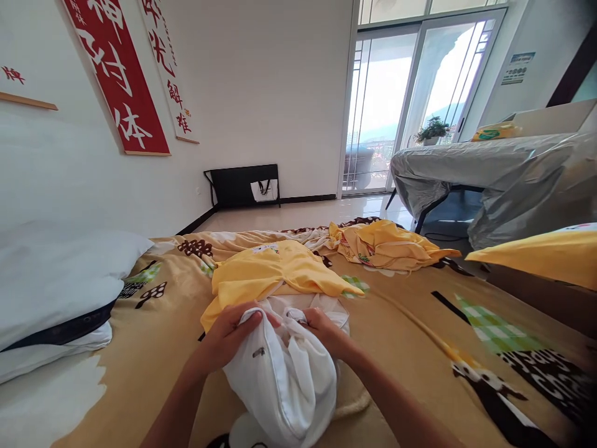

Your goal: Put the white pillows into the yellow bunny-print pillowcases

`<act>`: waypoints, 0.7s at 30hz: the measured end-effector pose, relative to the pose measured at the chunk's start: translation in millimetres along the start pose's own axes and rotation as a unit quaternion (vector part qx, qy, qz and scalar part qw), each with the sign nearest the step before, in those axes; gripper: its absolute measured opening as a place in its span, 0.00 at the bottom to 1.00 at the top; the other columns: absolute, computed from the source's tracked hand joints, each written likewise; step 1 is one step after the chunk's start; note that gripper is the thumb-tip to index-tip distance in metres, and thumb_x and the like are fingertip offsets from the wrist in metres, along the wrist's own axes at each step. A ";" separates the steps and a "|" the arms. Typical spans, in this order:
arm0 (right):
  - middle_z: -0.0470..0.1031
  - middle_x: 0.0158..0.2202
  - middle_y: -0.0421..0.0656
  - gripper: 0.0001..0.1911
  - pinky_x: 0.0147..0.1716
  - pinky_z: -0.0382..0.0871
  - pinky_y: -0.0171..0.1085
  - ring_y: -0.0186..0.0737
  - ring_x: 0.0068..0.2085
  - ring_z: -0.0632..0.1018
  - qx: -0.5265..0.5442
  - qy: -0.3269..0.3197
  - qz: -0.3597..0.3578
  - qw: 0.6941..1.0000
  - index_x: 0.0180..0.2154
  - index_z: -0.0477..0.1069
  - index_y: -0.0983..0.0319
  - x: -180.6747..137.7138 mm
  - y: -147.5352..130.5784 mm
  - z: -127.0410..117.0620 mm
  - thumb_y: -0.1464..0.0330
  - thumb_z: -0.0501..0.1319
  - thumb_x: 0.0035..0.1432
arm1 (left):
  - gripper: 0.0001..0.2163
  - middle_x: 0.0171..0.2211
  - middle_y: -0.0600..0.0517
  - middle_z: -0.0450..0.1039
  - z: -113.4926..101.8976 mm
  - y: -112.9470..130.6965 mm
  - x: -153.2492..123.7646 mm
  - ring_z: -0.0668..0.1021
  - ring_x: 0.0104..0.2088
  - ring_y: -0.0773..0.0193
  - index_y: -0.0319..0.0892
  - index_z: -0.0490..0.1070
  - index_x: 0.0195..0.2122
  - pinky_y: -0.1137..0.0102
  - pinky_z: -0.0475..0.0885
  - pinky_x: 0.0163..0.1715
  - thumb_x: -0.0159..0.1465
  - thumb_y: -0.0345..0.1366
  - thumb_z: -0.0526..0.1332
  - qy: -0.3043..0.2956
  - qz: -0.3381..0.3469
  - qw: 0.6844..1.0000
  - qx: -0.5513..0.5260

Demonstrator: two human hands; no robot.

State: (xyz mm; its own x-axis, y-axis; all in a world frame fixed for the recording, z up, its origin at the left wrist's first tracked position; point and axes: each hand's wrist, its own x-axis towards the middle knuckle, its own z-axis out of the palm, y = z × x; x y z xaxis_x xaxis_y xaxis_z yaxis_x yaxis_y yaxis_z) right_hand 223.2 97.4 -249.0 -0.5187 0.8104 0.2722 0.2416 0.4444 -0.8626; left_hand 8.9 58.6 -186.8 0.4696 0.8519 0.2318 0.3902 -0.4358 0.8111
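Note:
Both of my hands grip a bunched white garment (284,373) in front of me on the bed. My left hand (228,336) is closed on its upper left edge, thumb over the cloth. My right hand (326,333) is closed on its upper right edge. Just beyond the hands, a yellow shirt (275,270) lies spread on the tan patterned bedspread (410,323). Part of the white garment reaches under the yellow shirt's near edge.
A second heap of yellow clothes (387,246) lies farther back on the bed. White pillows (56,280) are stacked at the left. A table under a grey cover (489,168) stands at the right, before glass balcony doors (401,93). Red banners (116,74) hang on the left wall.

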 end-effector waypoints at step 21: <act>0.57 0.20 0.33 0.11 0.23 0.52 0.30 0.28 0.24 0.58 -0.014 -0.077 0.011 0.997 0.21 0.61 0.64 -3.1 -2.8 -0.3 0.66 0.56 0.52 | 0.16 0.21 0.57 0.63 59.6 -8.5 16.2 0.65 0.26 0.67 0.41 0.65 0.24 0.72 0.57 0.29 0.63 0.46 0.54 0.027 -0.031 0.999 0.030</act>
State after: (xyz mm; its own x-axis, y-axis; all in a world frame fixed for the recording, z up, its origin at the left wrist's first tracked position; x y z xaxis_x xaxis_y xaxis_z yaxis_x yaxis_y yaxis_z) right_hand 224.4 93.8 -247.2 -0.6320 0.7531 0.1829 0.2755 0.4389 -0.8553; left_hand 60.4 58.8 -221.9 0.4004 0.8914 0.2123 0.4644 -0.3971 0.7916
